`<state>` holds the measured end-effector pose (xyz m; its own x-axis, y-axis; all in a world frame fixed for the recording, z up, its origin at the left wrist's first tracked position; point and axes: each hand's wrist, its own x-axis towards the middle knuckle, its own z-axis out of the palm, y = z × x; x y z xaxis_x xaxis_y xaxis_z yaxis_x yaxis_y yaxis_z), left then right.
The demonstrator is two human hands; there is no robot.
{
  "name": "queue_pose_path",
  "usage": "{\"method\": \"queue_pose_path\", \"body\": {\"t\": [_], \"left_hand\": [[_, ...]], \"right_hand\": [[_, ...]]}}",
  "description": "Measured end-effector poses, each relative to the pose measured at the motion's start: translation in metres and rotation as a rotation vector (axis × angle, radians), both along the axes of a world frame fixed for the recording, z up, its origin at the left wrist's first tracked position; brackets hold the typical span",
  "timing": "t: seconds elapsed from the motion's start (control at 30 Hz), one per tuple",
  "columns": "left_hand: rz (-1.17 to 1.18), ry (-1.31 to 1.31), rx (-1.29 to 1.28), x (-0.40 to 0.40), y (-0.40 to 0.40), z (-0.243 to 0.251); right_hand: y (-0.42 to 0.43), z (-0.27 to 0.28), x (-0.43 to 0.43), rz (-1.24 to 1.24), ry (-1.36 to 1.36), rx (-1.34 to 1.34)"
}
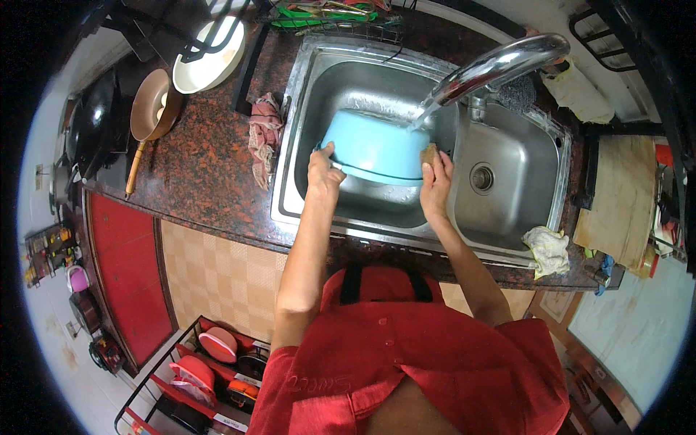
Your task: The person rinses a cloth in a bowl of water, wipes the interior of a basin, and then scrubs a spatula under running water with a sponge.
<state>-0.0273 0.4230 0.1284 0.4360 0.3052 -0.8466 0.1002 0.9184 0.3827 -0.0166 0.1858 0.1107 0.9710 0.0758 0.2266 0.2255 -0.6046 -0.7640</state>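
Observation:
A light blue basin (375, 144) is tilted on its side over the larger bowl of a steel double sink (375, 76), its outer wall facing up. My left hand (324, 173) grips its rim at the left. At the right end my right hand (437, 176) holds a brown sponge (428, 154) against the basin. Water runs from the chrome faucet (503, 62) onto the basin's far right side. The basin's inside is hidden from view.
Left of the sink lies a crumpled red-and-white cloth (265, 138). Farther left stand a copper-coloured saucepan (151, 111) and a white bowl (209, 57). A pale cloth (546, 250) hangs over the counter's front right. The wire basket (331, 24) sits behind the sink.

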Motion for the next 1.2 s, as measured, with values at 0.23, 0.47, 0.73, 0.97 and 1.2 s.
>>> {"method": "queue_pose_path", "body": {"t": [0.23,0.47,0.73,0.97,1.2], "left_hand": [[-0.124,-0.120,0.010,-0.025,0.007,0.014],[-0.406,-0.332,0.395,-0.035,-0.008,0.079],[-0.816,-0.364,0.758,-0.027,-0.053,0.098],[-0.872,-0.300,0.890,-0.014,-0.070,0.072],[-1.019,-0.256,1.224,-0.009,-0.088,0.068]], "right_hand": [[-0.004,-0.079,0.045,-0.132,0.874,0.521],[0.015,-0.040,0.084,-0.249,1.321,0.837],[0.009,0.013,0.130,0.055,0.902,0.552],[0.039,0.088,0.056,0.452,0.089,0.007],[0.024,0.067,0.052,0.326,-0.122,-0.004]]}}
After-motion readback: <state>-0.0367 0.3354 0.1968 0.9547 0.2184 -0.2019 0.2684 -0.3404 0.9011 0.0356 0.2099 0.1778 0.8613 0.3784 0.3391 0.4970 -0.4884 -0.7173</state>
